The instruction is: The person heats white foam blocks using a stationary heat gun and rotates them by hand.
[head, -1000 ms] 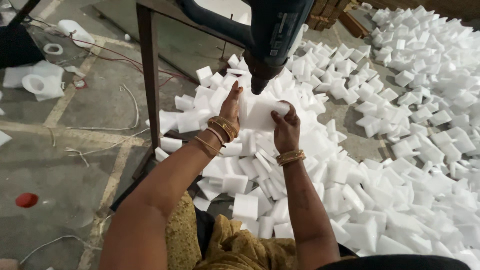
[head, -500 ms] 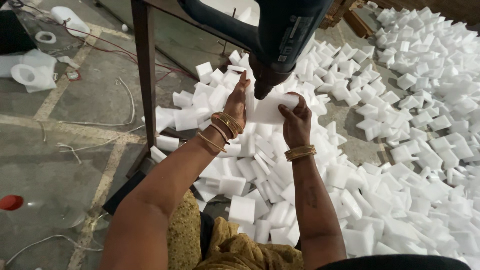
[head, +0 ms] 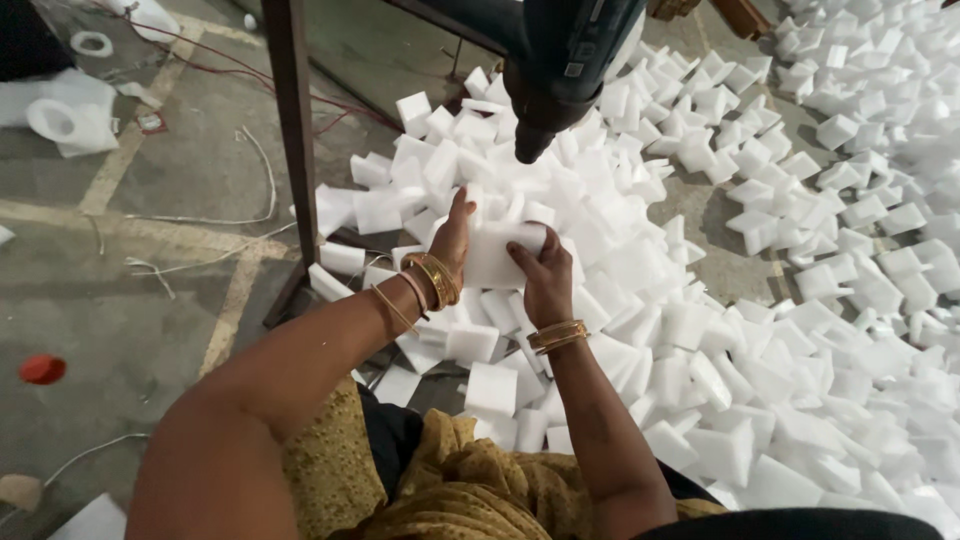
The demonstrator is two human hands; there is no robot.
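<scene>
Both hands hold one white foam block (head: 497, 255) above a heap of similar blocks. My left hand (head: 452, 238) grips its left side, fingers up along the edge. My right hand (head: 545, 280) clasps its right side, thumb on the top face. Gold bangles ring both wrists. A dark teal power drill (head: 560, 60) hangs fixed above, its tip pointing down a short way over the block, not touching it.
Several white foam blocks (head: 760, 300) cover the floor ahead and to the right. A brown metal post (head: 296, 150) stands left of my hands. Wires, a red cap (head: 42, 368) and white foam rings (head: 60, 120) lie on the concrete at the left.
The block was up against the drill tip; both hands have lowered it away from the drill toward me.
</scene>
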